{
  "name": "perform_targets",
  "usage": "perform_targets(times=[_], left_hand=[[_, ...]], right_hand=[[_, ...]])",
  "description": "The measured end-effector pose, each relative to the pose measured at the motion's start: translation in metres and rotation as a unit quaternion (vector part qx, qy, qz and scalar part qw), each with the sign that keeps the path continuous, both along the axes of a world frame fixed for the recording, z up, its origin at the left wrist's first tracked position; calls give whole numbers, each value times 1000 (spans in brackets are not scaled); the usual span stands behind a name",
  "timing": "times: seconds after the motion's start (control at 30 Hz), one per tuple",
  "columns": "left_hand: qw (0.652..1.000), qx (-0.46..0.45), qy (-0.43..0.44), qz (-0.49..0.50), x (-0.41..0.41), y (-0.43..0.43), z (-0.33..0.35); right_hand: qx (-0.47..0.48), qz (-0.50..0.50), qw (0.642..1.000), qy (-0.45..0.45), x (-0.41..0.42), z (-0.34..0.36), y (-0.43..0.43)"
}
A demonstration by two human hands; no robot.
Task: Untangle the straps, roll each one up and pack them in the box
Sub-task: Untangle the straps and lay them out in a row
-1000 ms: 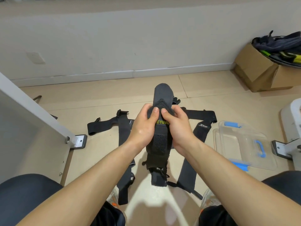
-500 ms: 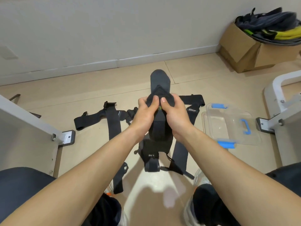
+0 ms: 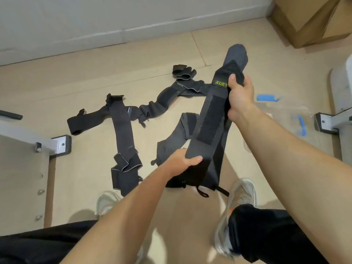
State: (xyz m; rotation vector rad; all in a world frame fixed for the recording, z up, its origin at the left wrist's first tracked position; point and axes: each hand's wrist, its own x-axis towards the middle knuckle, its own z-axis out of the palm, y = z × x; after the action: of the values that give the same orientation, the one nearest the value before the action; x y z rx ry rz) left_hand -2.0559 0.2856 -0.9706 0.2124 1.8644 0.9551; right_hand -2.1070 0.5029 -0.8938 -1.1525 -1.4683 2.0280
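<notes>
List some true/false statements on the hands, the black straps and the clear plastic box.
1. The left hand and right hand both grip the black fabric strap with green lettering. True.
2. The right hand holds that strap's lower end. False: it holds the upper end by the lettering; the left hand holds the lower end.
3. Other loose black straps lie on the beige tiled floor. True.
4. The clear plastic box with blue latches holds rolled straps. False: no strap shows in its visible part.
</notes>
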Motion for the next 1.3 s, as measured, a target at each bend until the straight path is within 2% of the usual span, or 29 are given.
perform_targets(times=[0.13, 0.3, 0.43, 0.6, 0.7, 0.77, 0.87, 0.93, 1.0, 1.1, 1.13, 1.3], left_hand=[[993, -21, -115, -8, -5, 2, -48], [977, -1, -184, 108, -19, 20, -91], [997, 9, -43, 71, -43, 46, -116], [997, 40, 59, -20, -65, 56, -136], [982, -18, 166, -90, -74, 44, -149], [967, -49, 236, -85, -85, 28, -157], [963, -70, 257, -45, -97, 13, -154], [977, -82, 191, -37, -94, 18, -145], [998, -53, 37, -14, -84, 28, -137], [992, -6, -126, 26, -75, 36, -132], [989, -1, -145, 31, -74, 35, -131], [991, -53, -112, -47, -71, 8, -147]], right_hand=[[13, -29, 999, -28, -21, -46, 38], [23, -21, 995, -90, -51, -97, 64], [25, -1, 990, -136, -72, -141, 72], [-1, 10, 986, -165, -98, -176, 70], [-8, 13, 986, -169, -114, -186, 68], [-3, 30, 984, -176, -120, -190, 67], [19, 69, 979, -193, -125, -195, 66], [40, 88, 974, -206, -127, -194, 66], [75, 107, 964, -233, -127, -194, 68], [117, 126, 946, -274, -123, -199, 73], [121, 130, 943, -281, -122, -201, 74], [134, 142, 932, -305, -117, -209, 81]])
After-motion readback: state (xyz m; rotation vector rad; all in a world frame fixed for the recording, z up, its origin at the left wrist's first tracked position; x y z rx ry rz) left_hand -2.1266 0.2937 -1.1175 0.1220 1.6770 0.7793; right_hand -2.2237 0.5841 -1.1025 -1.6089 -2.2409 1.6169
